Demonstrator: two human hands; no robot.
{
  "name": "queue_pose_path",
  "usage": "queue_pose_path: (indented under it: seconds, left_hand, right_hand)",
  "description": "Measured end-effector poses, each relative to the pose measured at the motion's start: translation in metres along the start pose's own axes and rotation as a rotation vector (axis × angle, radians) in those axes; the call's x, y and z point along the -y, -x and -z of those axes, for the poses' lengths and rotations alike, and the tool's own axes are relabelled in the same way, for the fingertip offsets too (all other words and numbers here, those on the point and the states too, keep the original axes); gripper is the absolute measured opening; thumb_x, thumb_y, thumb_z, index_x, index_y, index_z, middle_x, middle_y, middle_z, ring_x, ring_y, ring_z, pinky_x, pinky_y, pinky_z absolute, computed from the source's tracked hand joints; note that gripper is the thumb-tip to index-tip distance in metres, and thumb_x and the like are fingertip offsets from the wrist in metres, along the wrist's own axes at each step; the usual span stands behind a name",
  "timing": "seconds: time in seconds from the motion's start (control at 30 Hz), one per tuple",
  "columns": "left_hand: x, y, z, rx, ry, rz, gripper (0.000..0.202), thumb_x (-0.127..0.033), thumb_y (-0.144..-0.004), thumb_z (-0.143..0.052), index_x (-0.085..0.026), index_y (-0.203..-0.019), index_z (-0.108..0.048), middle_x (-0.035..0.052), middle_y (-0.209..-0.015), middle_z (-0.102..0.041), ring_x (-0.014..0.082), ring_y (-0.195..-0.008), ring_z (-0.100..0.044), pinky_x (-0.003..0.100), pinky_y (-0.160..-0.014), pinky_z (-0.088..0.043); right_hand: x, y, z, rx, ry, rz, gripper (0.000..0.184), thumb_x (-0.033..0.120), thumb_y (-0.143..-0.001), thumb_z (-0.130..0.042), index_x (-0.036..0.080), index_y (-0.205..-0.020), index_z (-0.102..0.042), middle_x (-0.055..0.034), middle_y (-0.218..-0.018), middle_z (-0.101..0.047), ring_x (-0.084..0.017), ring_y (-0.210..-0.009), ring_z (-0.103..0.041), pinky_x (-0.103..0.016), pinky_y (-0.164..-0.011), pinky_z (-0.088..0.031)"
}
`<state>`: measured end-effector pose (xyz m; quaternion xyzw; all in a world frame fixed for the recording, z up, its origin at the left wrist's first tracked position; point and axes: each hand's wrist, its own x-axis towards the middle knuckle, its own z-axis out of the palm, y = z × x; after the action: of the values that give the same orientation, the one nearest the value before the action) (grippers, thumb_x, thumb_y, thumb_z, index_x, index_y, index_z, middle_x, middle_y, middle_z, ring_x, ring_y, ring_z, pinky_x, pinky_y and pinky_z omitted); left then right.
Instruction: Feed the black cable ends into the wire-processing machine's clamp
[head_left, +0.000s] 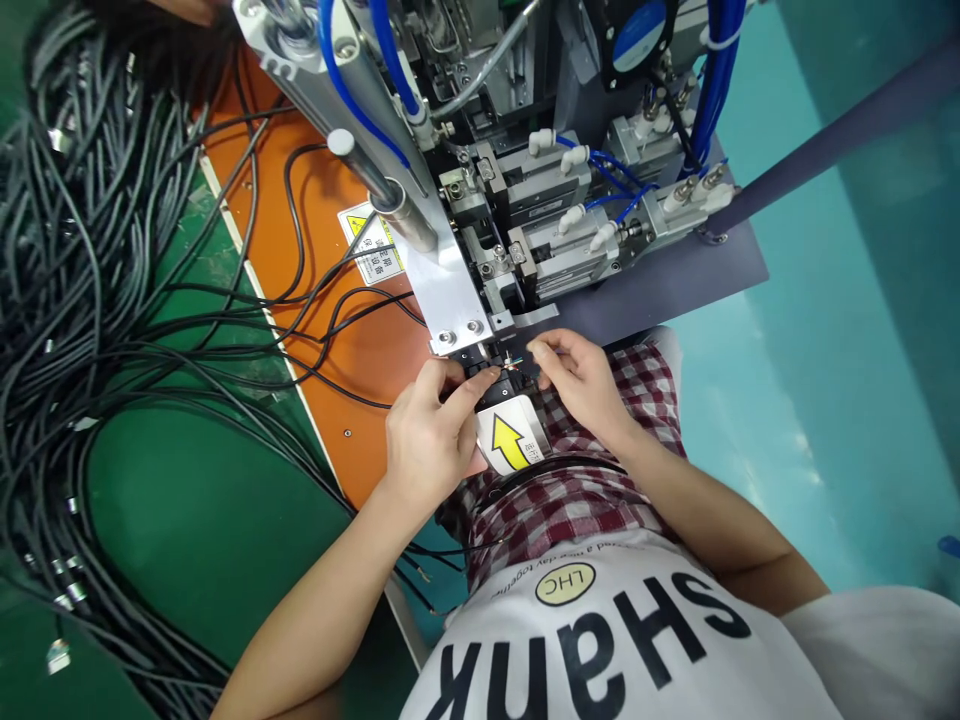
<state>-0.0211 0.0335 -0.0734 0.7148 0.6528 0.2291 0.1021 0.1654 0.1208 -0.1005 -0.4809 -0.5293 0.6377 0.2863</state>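
Observation:
My left hand point(431, 430) is closed around a black cable end at a small black fixture point(495, 385) under the machine, thumb and forefinger pinching it. Beside it, my right hand point(577, 375) pinches the thin stripped wires point(514, 363) at the cable tip. Both hands sit just above a white plate with a yellow arrow point(510, 440). The rest of the cable is hidden under my hands.
A pneumatic machine point(555, 220) with blue air hoses and a silver cylinder point(352, 110) stands right behind my hands. Black cables point(82, 250) lie heaped on the green table at left, some crossing the orange mat point(360, 350). Teal floor lies right.

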Motion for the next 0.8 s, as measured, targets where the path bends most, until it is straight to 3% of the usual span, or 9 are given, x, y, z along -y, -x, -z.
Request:
queue_pose_path:
  seconds: [0.13, 0.2, 0.27, 0.43, 0.57, 0.7, 0.8]
  left_hand:
    - [0.0, 0.001, 0.001, 0.008, 0.022, 0.014, 0.039, -0.01, -0.092, -0.048, -0.024, -0.122, -0.067, 0.0068, -0.101, -0.056, 0.0165, -0.086, -0.06, 0.027, -0.069, -0.049]
    - [-0.001, 0.001, 0.0, 0.002, 0.035, 0.023, 0.038, -0.011, -0.092, -0.048, -0.024, -0.121, -0.068, 0.0067, -0.101, -0.056, 0.0161, -0.085, -0.059, 0.026, -0.068, -0.049]
    - [-0.001, 0.0, 0.0, -0.006, 0.06, 0.033, 0.037, -0.011, -0.093, -0.048, -0.024, -0.119, -0.069, 0.0063, -0.1, -0.057, 0.0157, -0.084, -0.059, 0.026, -0.068, -0.049]
    - [-0.003, -0.001, 0.001, -0.001, 0.109, 0.058, 0.036, -0.011, -0.094, -0.046, -0.024, -0.118, -0.07, 0.006, -0.1, -0.057, 0.0164, -0.088, -0.061, 0.027, -0.072, -0.05]
    - [-0.004, -0.002, 0.003, 0.01, 0.119, 0.069, 0.035, -0.013, -0.095, -0.044, -0.024, -0.117, -0.069, 0.0061, -0.101, -0.06, 0.0171, -0.091, -0.062, 0.027, -0.074, -0.051]
    - [-0.006, -0.003, 0.005, -0.003, 0.18, 0.069, 0.029, -0.015, -0.097, -0.046, -0.023, -0.115, -0.067, 0.0057, -0.105, -0.064, 0.0168, -0.094, -0.064, 0.028, -0.08, -0.053]
    - [-0.007, -0.005, 0.006, -0.005, 0.208, 0.07, 0.026, -0.018, -0.099, -0.045, -0.022, -0.113, -0.066, 0.0058, -0.106, -0.065, 0.0167, -0.096, -0.064, 0.028, -0.083, -0.053]
  right_hand:
    - [0.009, 0.012, -0.004, -0.084, 0.204, 0.311, 0.01, 0.031, -0.092, -0.065, 0.021, -0.091, -0.066, -0.0024, -0.089, -0.062, -0.013, -0.072, -0.058, -0.028, -0.069, -0.049]
    - [0.009, 0.013, -0.008, -0.084, 0.278, 0.383, 0.008, 0.027, -0.093, -0.063, 0.021, -0.089, -0.066, -0.0019, -0.087, -0.06, -0.014, -0.074, -0.058, -0.029, -0.072, -0.049]
    - [0.006, 0.009, -0.009, -0.071, 0.285, 0.36, 0.011, 0.026, -0.094, -0.06, 0.02, -0.086, -0.064, -0.0017, -0.084, -0.06, -0.014, -0.074, -0.057, -0.029, -0.072, -0.048]
    - [-0.006, 0.0, -0.004, 0.03, 0.133, 0.143, 0.017, 0.035, -0.093, -0.063, 0.019, -0.086, -0.061, -0.0007, -0.077, -0.06, -0.013, -0.065, -0.056, -0.026, -0.06, -0.046]
    - [0.002, 0.001, 0.002, 0.055, 0.1, 0.037, 0.026, 0.045, -0.093, -0.061, 0.019, -0.094, -0.066, -0.0005, -0.076, -0.063, -0.011, -0.057, -0.052, -0.025, -0.053, -0.041]
    - [0.012, 0.003, -0.005, 0.014, 0.181, 0.119, 0.026, 0.043, -0.093, -0.062, 0.02, -0.1, -0.071, -0.0013, -0.081, -0.064, -0.013, -0.064, -0.054, -0.026, -0.059, -0.042]
    - [0.015, 0.002, -0.012, -0.038, 0.25, 0.235, 0.016, 0.035, -0.09, -0.066, 0.02, -0.091, -0.072, 0.001, -0.073, -0.056, -0.012, -0.061, -0.048, -0.027, -0.06, -0.042]
